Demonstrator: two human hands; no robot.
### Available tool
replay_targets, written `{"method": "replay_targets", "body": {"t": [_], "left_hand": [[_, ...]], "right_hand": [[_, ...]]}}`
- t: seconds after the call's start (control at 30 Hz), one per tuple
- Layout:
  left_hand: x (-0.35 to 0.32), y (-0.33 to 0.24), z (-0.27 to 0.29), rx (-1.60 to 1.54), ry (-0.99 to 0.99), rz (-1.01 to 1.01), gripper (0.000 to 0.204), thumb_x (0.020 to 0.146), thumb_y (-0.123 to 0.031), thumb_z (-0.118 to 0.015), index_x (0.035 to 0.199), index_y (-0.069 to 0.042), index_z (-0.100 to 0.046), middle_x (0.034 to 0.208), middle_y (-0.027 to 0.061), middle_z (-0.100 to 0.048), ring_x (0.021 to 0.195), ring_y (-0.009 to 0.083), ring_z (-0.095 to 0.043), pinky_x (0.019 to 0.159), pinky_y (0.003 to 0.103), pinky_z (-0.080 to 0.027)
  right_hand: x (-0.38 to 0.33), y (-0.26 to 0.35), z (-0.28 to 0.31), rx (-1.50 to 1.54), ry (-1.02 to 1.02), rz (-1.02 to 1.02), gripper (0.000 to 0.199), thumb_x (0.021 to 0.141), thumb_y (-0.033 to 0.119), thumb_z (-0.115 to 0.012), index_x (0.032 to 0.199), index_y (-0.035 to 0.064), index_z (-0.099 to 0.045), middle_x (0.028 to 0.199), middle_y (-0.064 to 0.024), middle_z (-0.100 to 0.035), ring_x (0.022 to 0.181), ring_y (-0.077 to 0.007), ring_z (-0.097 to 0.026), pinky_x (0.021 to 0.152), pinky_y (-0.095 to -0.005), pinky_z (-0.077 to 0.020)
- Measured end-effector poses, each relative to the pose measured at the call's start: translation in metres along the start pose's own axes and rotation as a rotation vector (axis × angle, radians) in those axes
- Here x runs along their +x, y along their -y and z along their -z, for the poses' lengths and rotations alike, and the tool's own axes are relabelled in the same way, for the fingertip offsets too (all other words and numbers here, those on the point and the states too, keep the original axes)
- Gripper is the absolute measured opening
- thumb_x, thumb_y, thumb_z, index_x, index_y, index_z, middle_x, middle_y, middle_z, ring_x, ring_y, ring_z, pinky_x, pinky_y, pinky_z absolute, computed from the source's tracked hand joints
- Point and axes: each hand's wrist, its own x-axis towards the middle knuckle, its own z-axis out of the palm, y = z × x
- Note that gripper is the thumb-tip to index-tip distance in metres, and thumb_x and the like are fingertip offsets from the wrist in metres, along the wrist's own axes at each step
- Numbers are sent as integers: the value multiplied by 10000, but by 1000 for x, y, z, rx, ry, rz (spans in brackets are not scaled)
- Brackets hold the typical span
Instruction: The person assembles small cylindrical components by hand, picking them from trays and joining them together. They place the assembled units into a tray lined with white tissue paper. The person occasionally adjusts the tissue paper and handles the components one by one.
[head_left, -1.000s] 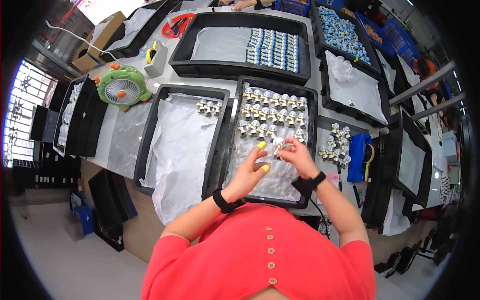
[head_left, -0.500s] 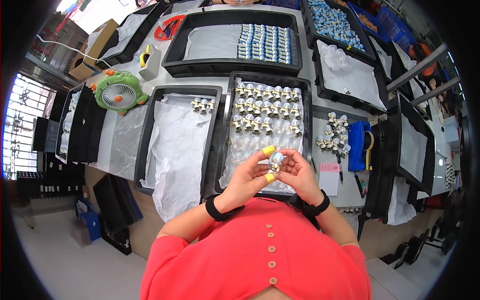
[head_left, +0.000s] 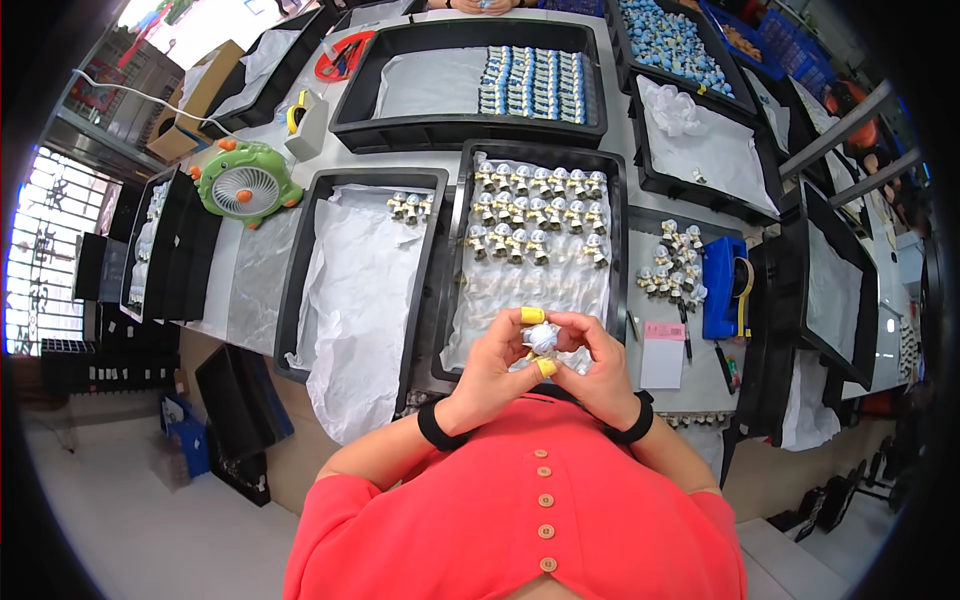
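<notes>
I judge I'm checking one small figurine (head_left: 541,338) up close over the near edge of the middle tray (head_left: 455,270); next it needs a careful turn. My left hand (head_left: 493,368) and right hand (head_left: 597,368) both curl around it, fingertips pinching.

Small silvery figure (head_left: 541,338) was mostly covered by fingers of left hand (head_left: 497,362) and right hand (head_left: 596,366); its shape was too small to tell. Both forearms were partly hidden behind the red shirt (head_left: 520,500). Another person's hands (head_left: 480,5) were cut off by the top edge. Blue pieces in the far tray (head_left: 668,40) were too small to make out.
</notes>
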Motion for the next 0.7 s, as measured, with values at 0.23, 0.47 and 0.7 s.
{"method": "replay_targets", "body": {"t": [0.23, 0.47, 0.7], "left_hand": [[-2, 2, 0, -237, -27, 151, 417, 848, -11, -607, 1212, -29, -406, 1141, 72, -493, 1000, 181, -582, 813, 291, -520], [2, -6, 4, -268, 3, 298, 404, 900, -134, -570, 1254, -23, -410, 1107, 90, -531, 1002, 253, -615, 807, 309, -535], [1, -6, 13, -558, 15, 427, 499, 955, -367, -429, 1332, -46, -369, 1065, 69, -569, 959, 263, -631, 776, 309, -525]], "right_hand": [[-5, 2, 4, -171, 50, 72, 602, 647, 118, -787, 1184, 59, -521, 1029, -80, -527, 927, -203, -528, 807, -304, -447], [-3, 3, 11, -126, 146, 47, 753, 589, 196, -833, 1244, 80, -481, 1180, -115, -436, 1104, -258, -451, 938, -349, -379], [-4, -2, 14, -67, 146, -5, 734, 592, 213, -834, 1231, 89, -496, 1176, -109, -438, 1123, -250, -445, 928, -354, -387]]}}
